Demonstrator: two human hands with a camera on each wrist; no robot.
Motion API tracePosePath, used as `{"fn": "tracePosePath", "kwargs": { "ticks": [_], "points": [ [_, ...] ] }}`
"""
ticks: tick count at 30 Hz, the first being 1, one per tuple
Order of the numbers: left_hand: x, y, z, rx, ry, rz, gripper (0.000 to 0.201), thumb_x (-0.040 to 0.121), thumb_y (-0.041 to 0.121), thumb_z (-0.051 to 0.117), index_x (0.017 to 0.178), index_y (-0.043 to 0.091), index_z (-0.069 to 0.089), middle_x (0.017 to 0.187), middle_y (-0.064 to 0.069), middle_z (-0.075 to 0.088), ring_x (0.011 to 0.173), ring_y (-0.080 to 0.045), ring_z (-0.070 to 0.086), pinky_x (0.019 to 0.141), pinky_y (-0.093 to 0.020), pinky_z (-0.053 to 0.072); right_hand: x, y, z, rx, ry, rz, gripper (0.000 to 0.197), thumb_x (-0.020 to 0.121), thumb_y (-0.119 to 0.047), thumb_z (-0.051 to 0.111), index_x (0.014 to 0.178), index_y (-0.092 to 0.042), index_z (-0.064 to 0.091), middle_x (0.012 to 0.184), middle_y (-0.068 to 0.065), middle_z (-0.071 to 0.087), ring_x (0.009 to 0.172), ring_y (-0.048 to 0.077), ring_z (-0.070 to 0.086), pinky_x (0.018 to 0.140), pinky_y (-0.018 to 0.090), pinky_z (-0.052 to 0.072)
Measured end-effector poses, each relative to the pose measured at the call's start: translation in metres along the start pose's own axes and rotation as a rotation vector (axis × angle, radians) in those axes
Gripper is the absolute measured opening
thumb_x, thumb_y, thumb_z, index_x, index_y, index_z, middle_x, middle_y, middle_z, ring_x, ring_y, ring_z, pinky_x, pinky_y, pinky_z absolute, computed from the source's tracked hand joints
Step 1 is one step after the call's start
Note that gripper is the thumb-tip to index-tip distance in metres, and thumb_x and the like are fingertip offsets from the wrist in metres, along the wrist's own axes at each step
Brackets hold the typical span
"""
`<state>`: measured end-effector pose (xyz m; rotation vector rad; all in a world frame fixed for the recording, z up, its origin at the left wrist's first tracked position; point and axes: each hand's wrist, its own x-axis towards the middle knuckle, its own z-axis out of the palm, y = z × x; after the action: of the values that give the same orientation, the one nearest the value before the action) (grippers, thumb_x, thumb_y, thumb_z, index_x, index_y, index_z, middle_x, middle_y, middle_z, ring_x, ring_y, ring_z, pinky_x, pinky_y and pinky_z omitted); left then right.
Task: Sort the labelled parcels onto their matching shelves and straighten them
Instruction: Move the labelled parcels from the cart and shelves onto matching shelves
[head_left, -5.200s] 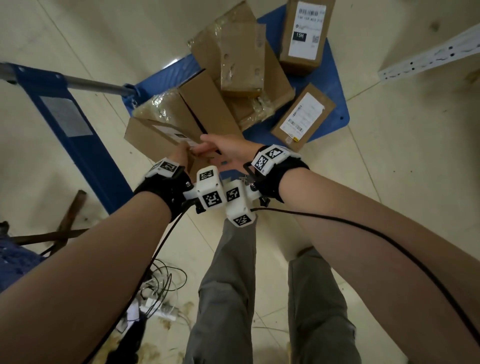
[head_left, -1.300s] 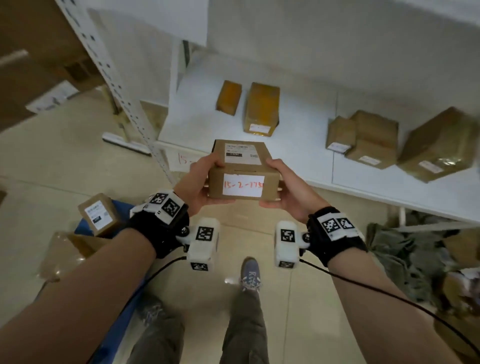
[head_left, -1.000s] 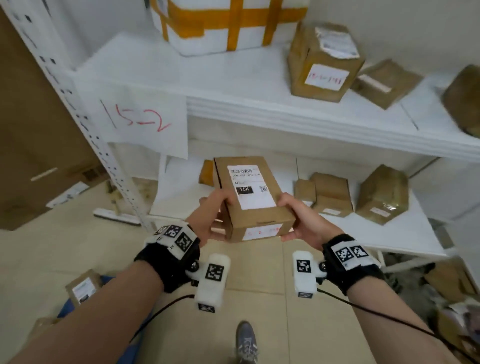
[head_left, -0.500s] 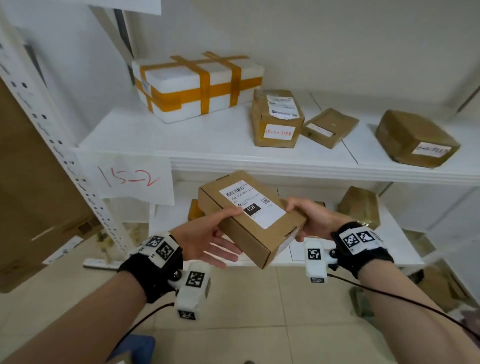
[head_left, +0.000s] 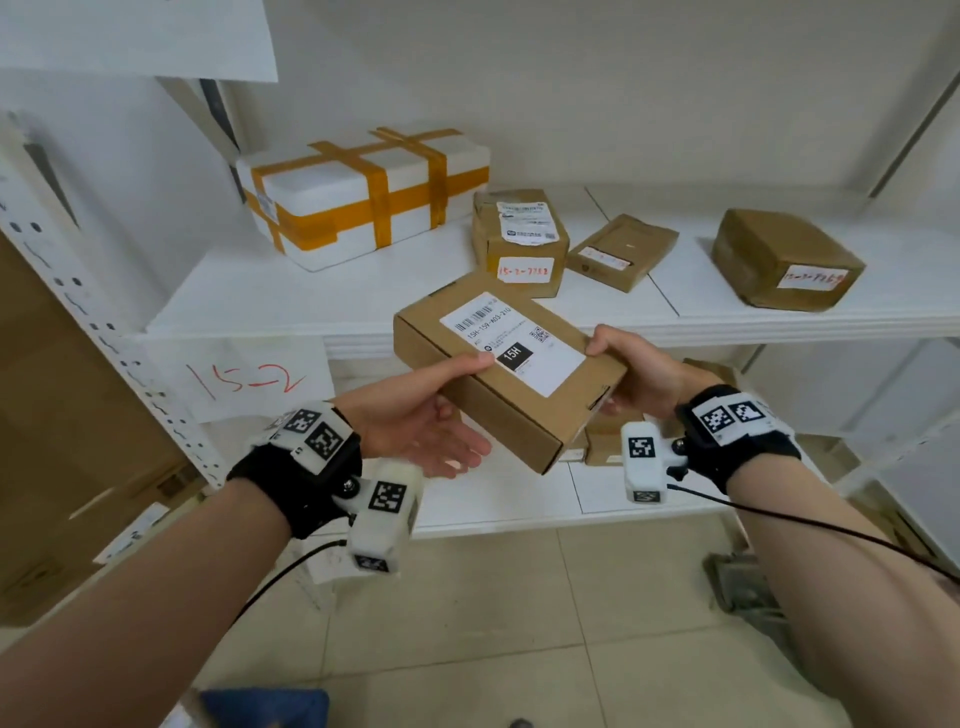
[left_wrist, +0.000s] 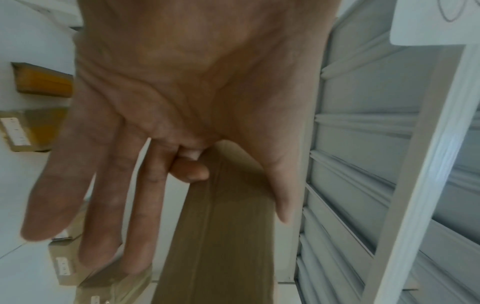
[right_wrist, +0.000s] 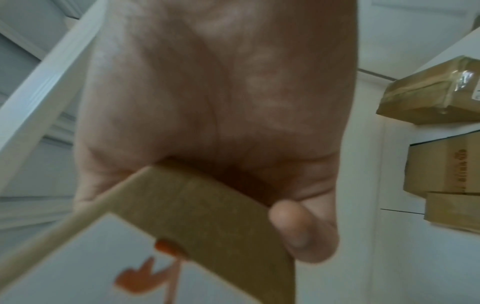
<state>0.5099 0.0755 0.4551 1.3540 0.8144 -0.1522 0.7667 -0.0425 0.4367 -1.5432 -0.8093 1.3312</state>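
The right hand (head_left: 636, 371) grips the near end of the cardboard parcel (head_left: 506, 364), thumb on top, likely so the printed label stays readable. The left hand (head_left: 415, 421) steadies it: thumb laid on the label, index finger curled under, other fingers extended. The parcel hangs tilted between them, at two o'clock from the left hand, just before the 15-2 shelf (head_left: 332, 296).

Bare shelf (head_left: 291, 291) front between foam box (head_left: 363, 195) and labelled carton (head_left: 519, 239); both flank gap
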Motion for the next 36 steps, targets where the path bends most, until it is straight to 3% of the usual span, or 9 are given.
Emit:
{"fn": "tracePosePath", "kwargs": {
  "ticks": [3,6,9,12,20,25,27,31,36],
  "points": [
    [-0.001,0.028,0.006,0.002,0.019,0.071,0.060,0.075,0.072,0.061,0.082,0.013,0.051,0.101,-0.020,0.074,0.097,-0.033,0.073,0.082,-0.043,0.058,-0.003,-0.007,-0.012,0.127,0.092,-0.089,0.058,0.058,-0.039,0.065,0.106,-0.009,0.053,0.070,0.007,0.049,0.054,0.020,0.037,0.040,0.019,0.027],
    [-0.001,0.060,0.013,-0.003,0.054,0.174,0.055,0.079,0.068,0.062,0.074,0.015,0.050,0.102,-0.019,0.074,0.096,-0.031,0.073,0.085,-0.044,0.058,-0.010,-0.019,-0.026,0.248,0.141,-0.254,0.044,0.069,-0.033,0.059,0.109,-0.015,0.059,0.084,0.003,0.054,0.066,0.016,0.046,0.052,0.026,0.025],
    [0.007,0.091,0.028,-0.019,0.104,0.291,0.052,0.080,0.064,0.065,0.086,0.013,0.055,0.099,-0.015,0.073,0.096,-0.027,0.074,0.084,-0.042,0.059,-0.016,-0.029,-0.047,0.404,0.196,-0.378,0.041,0.080,-0.032,0.055,0.118,-0.019,0.061,0.107,0.005,0.060,0.084,0.015,0.051,0.064,0.030,0.032],
    [0.022,0.120,0.049,-0.013,0.148,0.395,0.052,0.085,0.056,0.066,0.107,0.008,0.060,0.107,-0.013,0.073,0.096,-0.023,0.074,0.083,-0.038,0.060,-0.021,-0.033,-0.076,0.523,0.287,-0.452,0.033,0.089,-0.032,0.051,0.119,-0.019,0.055,0.105,0.001,0.063,0.083,0.013,0.052,0.063,0.026,0.033],
    [0.087,0.150,0.098,0.062,0.195,0.393,0.035,0.094,0.039,0.064,0.119,0.015,0.060,0.120,-0.011,0.066,0.101,-0.024,0.071,0.087,-0.040,0.060,-0.028,-0.016,-0.139,0.652,0.443,-0.314,0.033,0.093,-0.043,0.052,0.113,-0.020,0.064,0.091,-0.001,0.073,0.079,0.012,0.065,0.041,0.016,0.037],
    [0.143,0.168,0.120,0.252,0.360,0.474,0.012,0.090,0.025,0.067,0.101,0.024,0.070,0.115,0.003,0.066,0.113,-0.015,0.060,0.099,-0.032,0.051,-0.026,-0.004,-0.173,0.714,0.562,-0.199,0.037,0.091,-0.044,0.060,0.117,-0.018,0.066,0.093,0.002,0.075,0.085,0.015,0.067,0.045,0.019,0.048],
    [0.163,0.178,0.126,0.322,0.382,0.516,0.019,0.091,0.024,0.065,0.109,0.024,0.072,0.119,0.008,0.064,0.118,-0.012,0.056,0.103,-0.029,0.044,-0.026,-0.002,-0.184,0.716,0.576,-0.187,0.033,0.092,-0.043,0.062,0.112,-0.017,0.066,0.090,0.003,0.076,0.088,0.017,0.068,0.047,0.021,0.052],
    [0.200,0.196,0.134,0.649,0.444,0.475,0.027,0.090,0.032,0.064,0.116,0.027,0.072,0.138,0.006,0.054,0.132,-0.018,0.046,0.115,-0.038,0.033,-0.024,-0.008,-0.204,0.736,0.619,-0.170,0.028,0.093,-0.042,0.062,0.104,-0.017,0.065,0.090,0.004,0.074,0.091,0.018,0.067,0.051,0.023,0.056],
    [0.245,0.199,0.140,1.081,0.349,0.149,0.062,0.095,0.046,0.051,0.149,0.018,0.040,0.160,-0.011,0.022,0.145,-0.031,0.023,0.117,-0.042,0.024,-0.014,-0.023,-0.227,0.779,0.674,-0.146,0.030,0.095,-0.040,0.062,0.108,-0.013,0.062,0.098,0.007,0.070,0.094,0.021,0.066,0.063,0.029,0.062]
  ]
}}
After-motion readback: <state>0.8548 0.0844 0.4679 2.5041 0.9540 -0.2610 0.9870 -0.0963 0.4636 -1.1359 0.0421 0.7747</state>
